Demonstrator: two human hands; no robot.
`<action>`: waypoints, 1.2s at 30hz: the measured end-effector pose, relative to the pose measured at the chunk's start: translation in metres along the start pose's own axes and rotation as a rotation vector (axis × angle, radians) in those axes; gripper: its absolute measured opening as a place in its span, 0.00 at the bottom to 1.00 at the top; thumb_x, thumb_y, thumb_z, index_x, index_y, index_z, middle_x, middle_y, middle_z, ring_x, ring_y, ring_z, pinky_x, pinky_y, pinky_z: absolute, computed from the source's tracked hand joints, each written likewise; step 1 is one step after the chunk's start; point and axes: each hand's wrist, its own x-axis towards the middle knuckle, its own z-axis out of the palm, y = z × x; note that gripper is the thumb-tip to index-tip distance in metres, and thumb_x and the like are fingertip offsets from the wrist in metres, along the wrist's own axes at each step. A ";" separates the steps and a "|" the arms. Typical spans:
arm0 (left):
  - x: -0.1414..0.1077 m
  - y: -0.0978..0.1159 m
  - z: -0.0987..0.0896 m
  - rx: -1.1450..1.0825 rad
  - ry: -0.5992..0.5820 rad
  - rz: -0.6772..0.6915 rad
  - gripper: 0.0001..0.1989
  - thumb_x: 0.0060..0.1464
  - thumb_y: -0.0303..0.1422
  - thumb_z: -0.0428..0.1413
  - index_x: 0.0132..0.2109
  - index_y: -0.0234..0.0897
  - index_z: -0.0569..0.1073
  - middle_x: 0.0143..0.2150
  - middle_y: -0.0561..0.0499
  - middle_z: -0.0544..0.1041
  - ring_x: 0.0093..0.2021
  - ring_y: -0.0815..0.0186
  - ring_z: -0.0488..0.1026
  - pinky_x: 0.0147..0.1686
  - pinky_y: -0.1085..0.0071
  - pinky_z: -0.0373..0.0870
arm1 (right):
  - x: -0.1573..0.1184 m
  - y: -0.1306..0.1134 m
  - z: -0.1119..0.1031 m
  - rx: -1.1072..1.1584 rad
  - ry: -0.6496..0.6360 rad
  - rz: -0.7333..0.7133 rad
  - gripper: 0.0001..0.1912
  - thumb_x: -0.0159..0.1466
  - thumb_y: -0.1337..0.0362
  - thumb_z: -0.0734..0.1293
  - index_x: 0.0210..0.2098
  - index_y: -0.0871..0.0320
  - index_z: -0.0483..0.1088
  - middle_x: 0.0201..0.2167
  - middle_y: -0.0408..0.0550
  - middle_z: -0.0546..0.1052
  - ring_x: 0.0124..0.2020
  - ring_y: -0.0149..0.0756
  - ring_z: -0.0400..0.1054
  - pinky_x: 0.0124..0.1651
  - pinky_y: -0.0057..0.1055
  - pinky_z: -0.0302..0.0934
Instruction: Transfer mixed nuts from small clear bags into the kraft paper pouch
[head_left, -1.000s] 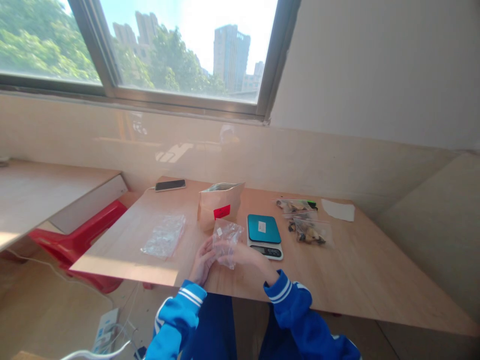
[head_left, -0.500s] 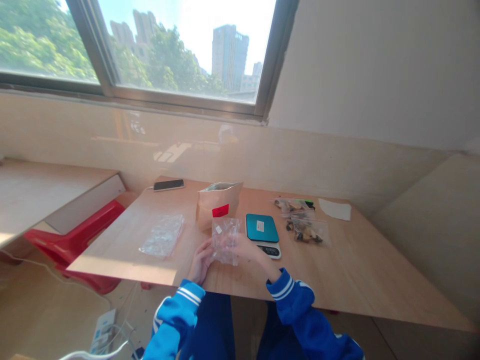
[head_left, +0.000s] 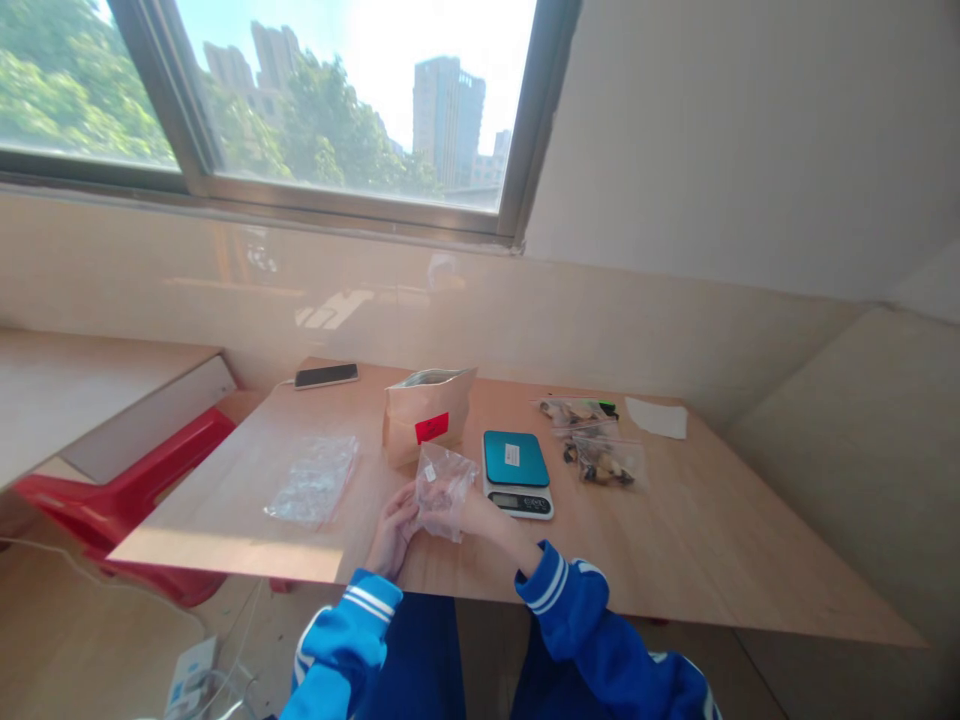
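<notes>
A small clear plastic bag (head_left: 448, 475) with a white label is up in front of me, just short of the kraft paper pouch (head_left: 405, 432). My left hand (head_left: 395, 518) grips the bag's left side, fingers closed. My right hand (head_left: 471, 515) is at its right side, its fingers partly covered by the crinkled film; whether they are inside or behind it I cannot tell. The pouch stands upright with its silvery mouth open and a red label on the front. Right of the bag sits a kitchen scale (head_left: 517, 468) with a blue-green plate.
Flat clear plastic bags (head_left: 313, 480) lie on the left of the wooden table (head_left: 720, 540). Zip bags of dried pieces (head_left: 604, 465) lie right of the scale, near a white paper (head_left: 658, 418). A phone (head_left: 326, 376) rests at the back left, beyond a red chair (head_left: 142, 490).
The plastic bag looks fuller and more spread, and my right hand has shifted against it. The whole view has swung slightly, moving the table scene left in the picture.
</notes>
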 end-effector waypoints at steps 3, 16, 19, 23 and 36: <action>-0.002 0.003 0.003 0.006 0.010 -0.019 0.20 0.41 0.29 0.63 0.46 0.34 0.77 0.46 0.43 0.80 0.48 0.53 0.77 0.40 0.67 0.75 | 0.001 0.002 0.007 0.015 0.044 0.032 0.02 0.56 0.71 0.70 0.28 0.59 0.73 0.30 0.46 0.78 0.32 0.37 0.71 0.37 0.32 0.65; 0.000 0.000 0.000 -0.004 -0.005 -0.021 0.17 0.42 0.29 0.63 0.44 0.35 0.77 0.46 0.42 0.81 0.49 0.51 0.77 0.47 0.61 0.75 | 0.010 -0.078 -0.128 -0.189 0.508 -0.243 0.10 0.62 0.56 0.67 0.36 0.56 0.76 0.35 0.46 0.76 0.35 0.34 0.70 0.41 0.31 0.63; 0.000 -0.001 -0.001 -0.011 0.003 -0.017 0.17 0.42 0.29 0.62 0.43 0.37 0.77 0.45 0.43 0.81 0.49 0.51 0.77 0.48 0.59 0.75 | 0.046 -0.096 -0.137 -0.249 0.642 -0.331 0.12 0.64 0.56 0.65 0.37 0.56 0.76 0.37 0.47 0.75 0.37 0.34 0.69 0.44 0.33 0.63; 0.000 -0.002 -0.001 -0.010 -0.002 -0.029 0.16 0.43 0.31 0.62 0.43 0.37 0.78 0.44 0.43 0.81 0.47 0.51 0.77 0.46 0.59 0.75 | 0.071 -0.094 -0.128 -0.352 0.516 -0.364 0.08 0.64 0.61 0.66 0.39 0.56 0.75 0.39 0.48 0.75 0.43 0.37 0.69 0.50 0.35 0.62; -0.003 0.001 0.003 0.007 0.009 -0.036 0.17 0.43 0.29 0.61 0.43 0.36 0.77 0.43 0.44 0.81 0.43 0.56 0.79 0.40 0.65 0.75 | 0.008 -0.047 -0.063 -0.189 0.513 -0.165 0.11 0.66 0.57 0.62 0.41 0.54 0.72 0.41 0.50 0.74 0.46 0.40 0.68 0.53 0.39 0.61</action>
